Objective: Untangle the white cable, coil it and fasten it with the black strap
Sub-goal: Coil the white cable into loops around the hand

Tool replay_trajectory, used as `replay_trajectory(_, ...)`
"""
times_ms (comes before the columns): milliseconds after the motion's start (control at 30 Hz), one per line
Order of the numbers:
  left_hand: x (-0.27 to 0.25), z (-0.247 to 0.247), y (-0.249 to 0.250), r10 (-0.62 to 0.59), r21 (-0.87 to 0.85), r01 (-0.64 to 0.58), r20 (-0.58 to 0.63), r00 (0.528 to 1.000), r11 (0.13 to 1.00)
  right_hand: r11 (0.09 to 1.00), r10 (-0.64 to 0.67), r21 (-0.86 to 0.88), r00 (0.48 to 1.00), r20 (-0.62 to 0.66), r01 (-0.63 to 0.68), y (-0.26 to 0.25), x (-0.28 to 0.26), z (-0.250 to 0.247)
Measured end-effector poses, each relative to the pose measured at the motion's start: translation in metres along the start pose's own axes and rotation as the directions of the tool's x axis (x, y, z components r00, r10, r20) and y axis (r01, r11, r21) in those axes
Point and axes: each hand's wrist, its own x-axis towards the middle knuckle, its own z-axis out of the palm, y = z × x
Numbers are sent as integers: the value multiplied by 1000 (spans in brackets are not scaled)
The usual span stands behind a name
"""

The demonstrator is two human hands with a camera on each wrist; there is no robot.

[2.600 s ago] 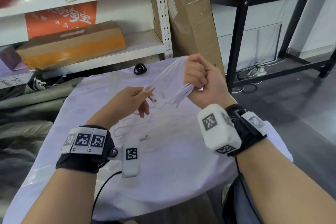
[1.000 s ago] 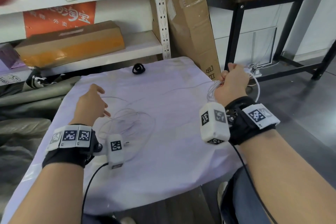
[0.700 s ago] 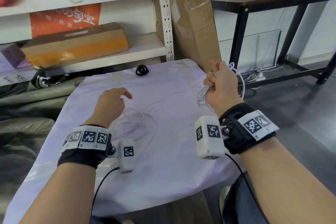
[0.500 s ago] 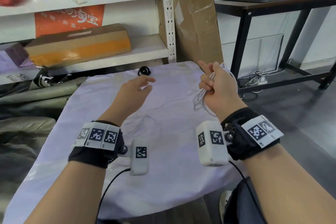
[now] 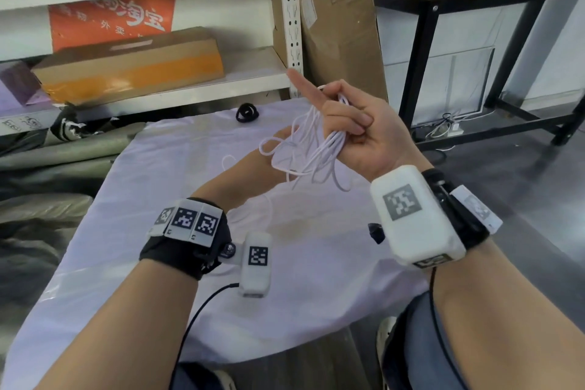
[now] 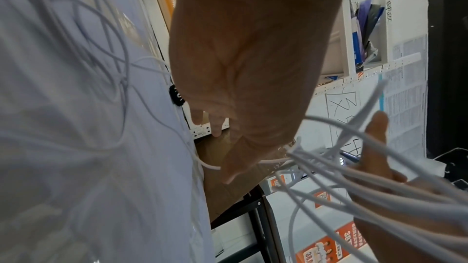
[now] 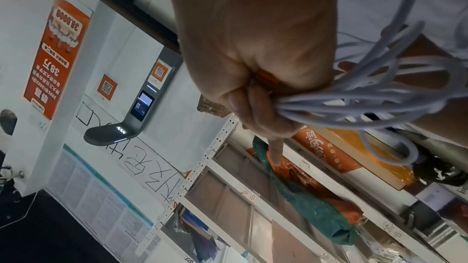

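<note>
The right hand is raised above the table, palm toward the head camera. Its middle, ring and little fingers are curled round a bundle of loops of the white cable; the index finger points straight up and away. In the right wrist view the same bundle fans out of the clenched fingers, and a small orange item sits in the fist; what it is cannot be made out.

The left hand is just beside the right, partly hidden behind the hanging loops in the head view. The left wrist view shows its fingers extended and slack, and one strand of cable crossing the thumb. Whether the thumb pinches that strand or merely touches it cannot be told.

Loose cable trails from the bundle down to the white cloth covering the table; white on white, its path there is hard to follow. Motion blur softens the strands in both wrist views.

The black strap lies on the cloth near the far edge, well apart from both hands. In the left wrist view it is half covered by the hand.
</note>
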Motion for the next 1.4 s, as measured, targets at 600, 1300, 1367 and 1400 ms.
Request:
replay_trajectory(600,-4,13,5,94,-177,-89,22,995,980,986,63,151,996,62,-72,9,5,1)
replay_trajectory(1300,-27,-45,-35,-353,315,315,71,933,895,559,-814,-556,280,-508,615,-33,-3,-27)
replay_trajectory(1367,-29,-53,-37,-345,368,318,10,938,874,516,-845,-616,239,-478,595,-31,2,-32)
replay_trajectory(1400,-29,-56,-37,-339,393,313,-4,941,865,488,-865,-656,216,-453,575,-30,4,-33)
